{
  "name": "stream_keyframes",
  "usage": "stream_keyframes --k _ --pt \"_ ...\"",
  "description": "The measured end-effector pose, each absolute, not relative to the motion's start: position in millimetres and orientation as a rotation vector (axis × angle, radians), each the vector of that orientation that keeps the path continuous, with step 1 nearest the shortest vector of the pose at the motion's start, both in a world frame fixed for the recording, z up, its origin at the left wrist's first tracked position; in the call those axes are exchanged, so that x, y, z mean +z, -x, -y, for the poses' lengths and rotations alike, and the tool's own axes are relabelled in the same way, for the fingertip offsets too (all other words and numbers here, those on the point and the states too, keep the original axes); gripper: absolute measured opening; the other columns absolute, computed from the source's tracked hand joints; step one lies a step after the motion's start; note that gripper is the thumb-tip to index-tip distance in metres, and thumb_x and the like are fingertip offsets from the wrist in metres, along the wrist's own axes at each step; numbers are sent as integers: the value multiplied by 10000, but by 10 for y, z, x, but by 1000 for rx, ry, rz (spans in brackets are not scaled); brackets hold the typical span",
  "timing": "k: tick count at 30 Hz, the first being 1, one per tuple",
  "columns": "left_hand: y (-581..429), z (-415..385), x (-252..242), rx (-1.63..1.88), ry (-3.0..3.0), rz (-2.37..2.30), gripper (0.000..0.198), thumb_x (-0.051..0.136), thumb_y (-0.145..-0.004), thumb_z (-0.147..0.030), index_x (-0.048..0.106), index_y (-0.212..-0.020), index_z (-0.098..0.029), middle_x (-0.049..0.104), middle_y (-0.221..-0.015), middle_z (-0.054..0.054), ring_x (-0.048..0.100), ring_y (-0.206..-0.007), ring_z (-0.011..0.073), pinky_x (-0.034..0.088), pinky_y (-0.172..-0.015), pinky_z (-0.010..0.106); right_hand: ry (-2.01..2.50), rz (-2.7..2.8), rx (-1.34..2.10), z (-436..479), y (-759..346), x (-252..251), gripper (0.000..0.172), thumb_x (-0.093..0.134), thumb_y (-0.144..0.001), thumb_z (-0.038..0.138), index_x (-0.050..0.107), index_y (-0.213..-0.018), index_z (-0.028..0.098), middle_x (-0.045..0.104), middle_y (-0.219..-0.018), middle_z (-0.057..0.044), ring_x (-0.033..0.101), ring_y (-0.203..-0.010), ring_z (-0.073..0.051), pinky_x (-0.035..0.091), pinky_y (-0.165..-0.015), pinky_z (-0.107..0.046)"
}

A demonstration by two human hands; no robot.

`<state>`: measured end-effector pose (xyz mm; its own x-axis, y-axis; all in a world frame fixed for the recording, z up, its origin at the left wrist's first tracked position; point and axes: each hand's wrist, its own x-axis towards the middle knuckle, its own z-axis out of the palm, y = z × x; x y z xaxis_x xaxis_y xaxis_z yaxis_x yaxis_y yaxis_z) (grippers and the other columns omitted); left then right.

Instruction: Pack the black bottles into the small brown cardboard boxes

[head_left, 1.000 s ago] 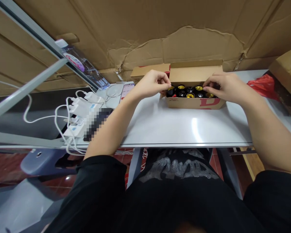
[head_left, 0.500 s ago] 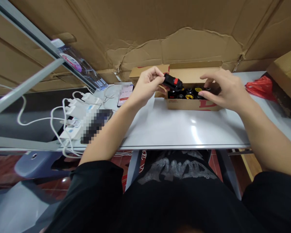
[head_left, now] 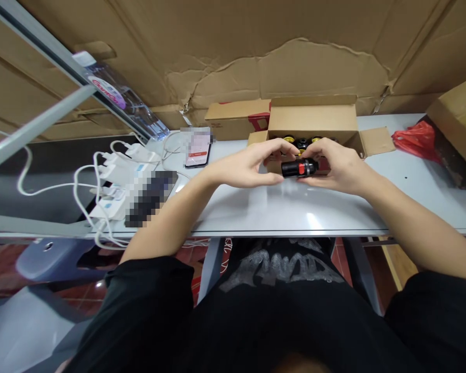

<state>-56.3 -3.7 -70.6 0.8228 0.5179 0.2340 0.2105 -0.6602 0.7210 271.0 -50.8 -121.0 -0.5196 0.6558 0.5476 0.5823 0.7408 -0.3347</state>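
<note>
R hand [head_left: 341,168] holds blk cyl [head_left: 291,169], L hand [head_left: 243,168] by its end.

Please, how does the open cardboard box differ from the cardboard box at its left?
The open cardboard box stands with its flaps spread, while the left cardboard box has a flat, covered top. The open cardboard box shows black items, some with yellow, inside; the left cardboard box hides any contents. Both are brown with red markings.

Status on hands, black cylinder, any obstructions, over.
Left hand at one end of the black cylinder, right hand around the other. Cylinder sideways, red patch showing. Open carton behind; no obstruction seen.
</note>
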Motion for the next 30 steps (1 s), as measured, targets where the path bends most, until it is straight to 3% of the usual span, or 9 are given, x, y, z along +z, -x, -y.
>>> stream_keyframes --k 3,8,12,14,16,21,26,30 --pt "565 151 -803 571 -2396 -594 620 974 -1068 -633 827 -1551 -272 912 -1498 166 838 -1323 333 689 -1174 473 892 2298 170 521 -2666 -1267 458 1058 -1106 547 780 -1385 313 877 -1192 -107 827 -985 -370 723 -877 -510" --pt "547 275 -1030 559 -2496 -559 394 888 -1152 -511 856 -1448 -254 931 -1399 173 812 -1289 352 660 -1207 525 685 2393 54 517 -2579 -1294 440 914 -1243 693 826 -1389 288 873 -1065 -98 807 -978 -367 680 -940 -529" --pt "527 295 -1105 564 -2538 -575 273 859 -1080 -323 819 -1342 -259 899 -1224 117 821 -1150 312 666 -1085 459 602 2452 -28 527 -2538 -1277 507 698 -1342 774 850 -1482 311 908 -1074 -68 808 -888 -319 625 -986 -538" --pt "523 308 -1123 564 -2544 -595 356 855 -1044 -277 777 -1391 -267 878 -1172 84 822 -1065 287 655 -972 411 589 2405 -35 543 -2527 -1265 519 662 -1358 768 836 -1529 310 913 -1084 -73 817 -894 -318 612 -960 -527" --pt "530 318 -1136 579 -2601 -626 417 838 -1048 -255 748 -1454 -276 878 -1214 86 834 -1085 291 651 -963 410 601 2375 -37 558 -2528 -1239 483 700 -1347 749 834 -1529 322 917 -1098 -77 833 -921 -333 612 -963 -537" --pt "564 301 -1153 525 -2809 -792 317 814 -1145 -305 757 -1452 -247 862 -1413 167 845 -1304 371 665 -1070 470 770 2354 -103 555 -2579 -1113 257 693 -1358 550 839 -1295 348 928 -1110 -81 846 -956 -375 635 -1005 -627" --pt "610 255 -1144 547 -2921 -957 355 879 -1082 -221 777 -1420 -189 788 -1529 257 751 -1488 500 617 -1260 623 975 2207 -227 506 -2681 -1025 302 602 -1358 469 844 -1221 349 894 -1021 -100 852 -988 -426 648 -1021 -704" --pt "667 229 -1048 596 -2855 -935 453 967 -1077 -376 777 -1457 -219 783 -1487 225 743 -1441 492 602 -1294 649 1132 2150 -204 474 -2740 -991 315 595 -1343 463 872 -1223 370 917 -1131 -112 846 -1055 -460 643 -1128 -749"
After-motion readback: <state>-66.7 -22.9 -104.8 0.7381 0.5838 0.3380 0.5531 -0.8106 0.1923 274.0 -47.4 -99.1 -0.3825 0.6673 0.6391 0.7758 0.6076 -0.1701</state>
